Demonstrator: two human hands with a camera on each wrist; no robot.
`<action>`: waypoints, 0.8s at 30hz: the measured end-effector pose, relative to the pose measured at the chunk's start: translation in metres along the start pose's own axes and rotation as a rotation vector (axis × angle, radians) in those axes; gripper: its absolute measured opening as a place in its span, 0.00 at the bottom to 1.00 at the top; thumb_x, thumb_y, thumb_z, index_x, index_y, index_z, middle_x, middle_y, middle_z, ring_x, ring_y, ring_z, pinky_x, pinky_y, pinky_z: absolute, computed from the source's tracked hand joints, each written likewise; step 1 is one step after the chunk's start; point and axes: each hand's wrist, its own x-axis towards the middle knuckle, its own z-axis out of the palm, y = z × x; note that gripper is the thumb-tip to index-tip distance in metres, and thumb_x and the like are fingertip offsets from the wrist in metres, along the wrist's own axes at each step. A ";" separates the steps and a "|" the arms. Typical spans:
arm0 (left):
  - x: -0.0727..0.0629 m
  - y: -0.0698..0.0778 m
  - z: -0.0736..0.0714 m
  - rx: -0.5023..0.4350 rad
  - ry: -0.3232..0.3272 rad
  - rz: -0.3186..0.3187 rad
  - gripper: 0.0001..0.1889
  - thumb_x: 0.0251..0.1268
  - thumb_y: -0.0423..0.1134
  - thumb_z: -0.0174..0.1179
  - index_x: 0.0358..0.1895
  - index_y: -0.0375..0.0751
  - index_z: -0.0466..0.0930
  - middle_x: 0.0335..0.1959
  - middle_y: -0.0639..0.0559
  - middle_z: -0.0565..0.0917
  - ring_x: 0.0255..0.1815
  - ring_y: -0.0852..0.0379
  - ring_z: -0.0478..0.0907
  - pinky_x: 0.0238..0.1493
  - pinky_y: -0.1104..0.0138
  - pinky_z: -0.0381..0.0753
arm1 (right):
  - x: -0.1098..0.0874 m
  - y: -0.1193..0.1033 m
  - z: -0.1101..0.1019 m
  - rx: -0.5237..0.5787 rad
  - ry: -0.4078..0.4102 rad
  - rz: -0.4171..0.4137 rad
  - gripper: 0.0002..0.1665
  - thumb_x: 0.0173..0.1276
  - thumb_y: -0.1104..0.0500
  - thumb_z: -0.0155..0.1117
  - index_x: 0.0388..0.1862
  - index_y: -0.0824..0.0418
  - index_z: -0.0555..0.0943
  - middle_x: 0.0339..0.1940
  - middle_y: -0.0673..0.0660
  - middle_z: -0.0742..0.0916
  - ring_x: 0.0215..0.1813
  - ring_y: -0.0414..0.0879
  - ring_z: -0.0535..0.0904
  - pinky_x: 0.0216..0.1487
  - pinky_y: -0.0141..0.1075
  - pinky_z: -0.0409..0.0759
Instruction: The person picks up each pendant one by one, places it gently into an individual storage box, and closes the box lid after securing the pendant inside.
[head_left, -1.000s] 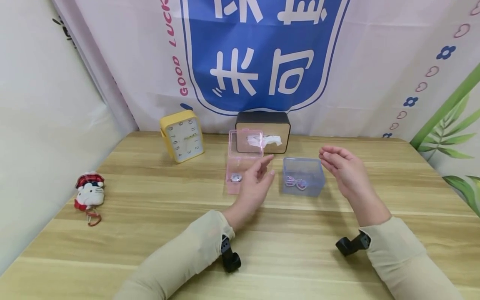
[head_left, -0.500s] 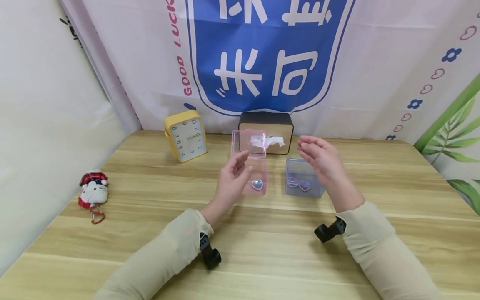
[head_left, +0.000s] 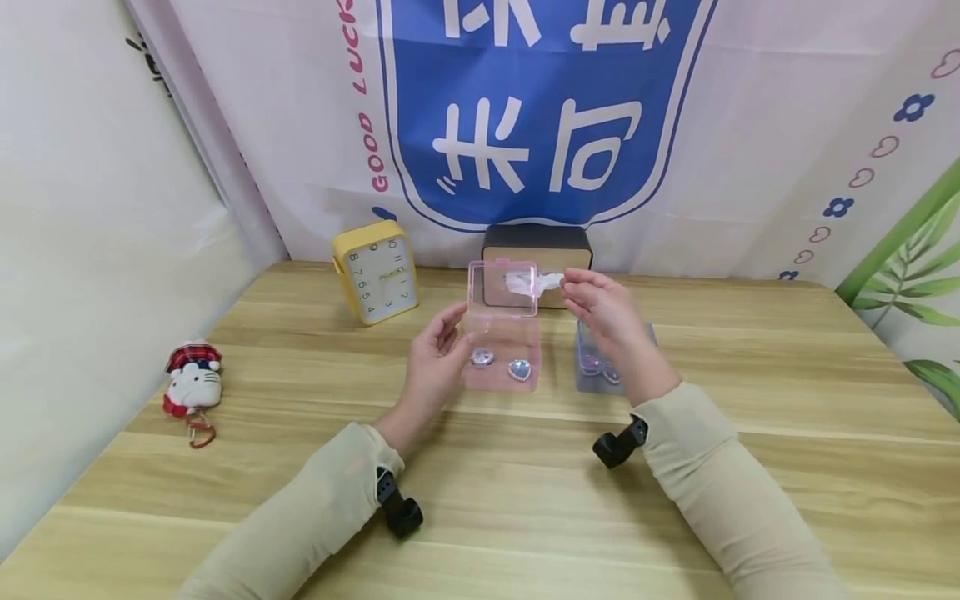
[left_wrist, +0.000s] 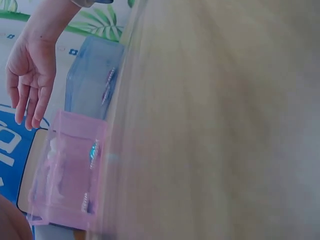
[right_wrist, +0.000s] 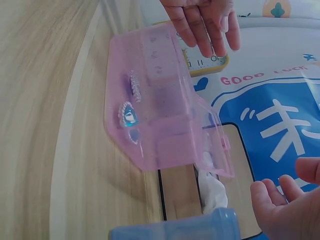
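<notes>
A transparent pink box (head_left: pixel 495 385) stands on the table, its hinged lid (head_left: pixel 528 312) raised at the back. Inside lie a blue heart-shaped gem piece with a beaded edge (head_left: pixel 519 369) and a round sparkly piece (head_left: pixel 482 357). My left hand (head_left: pixel 432 360) is at the box's left side, fingers loosely bent. My right hand (head_left: pixel 606 308) hovers to the right of the raised lid, in front of the tissue box (head_left: pixel 573 237), fingers relaxed and holding nothing. It partly covers a transparent blue box (head_left: pixel 588 385), which contains pinkish beaded pieces (head_left: pixel 611 372).
Behind the pink lid, a white tissue (head_left: pixel 551 282) pokes out of the tissue box. A yellow clock (head_left: pixel 378 275) stands at the back left. On the far left lies a plush keychain (head_left: pixel 192 385) with a red carabiner. A printed cloth (head_left: pixel 750 150) hangs behind the table.
My left hand has moved left, from over the pink box to its left side, uncovering the gem pieces. My right hand has swung left from beyond the blue box toward the pink lid.
</notes>
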 end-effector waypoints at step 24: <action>-0.006 -0.031 -0.004 -0.070 -0.078 -0.212 0.31 0.57 0.26 0.58 0.66 0.36 0.63 0.73 0.42 0.54 0.71 0.47 0.55 0.71 0.63 0.57 | 0.036 0.028 0.030 -0.060 -0.008 0.035 0.31 0.66 0.72 0.46 0.69 0.69 0.59 0.69 0.64 0.65 0.69 0.52 0.61 0.72 0.39 0.59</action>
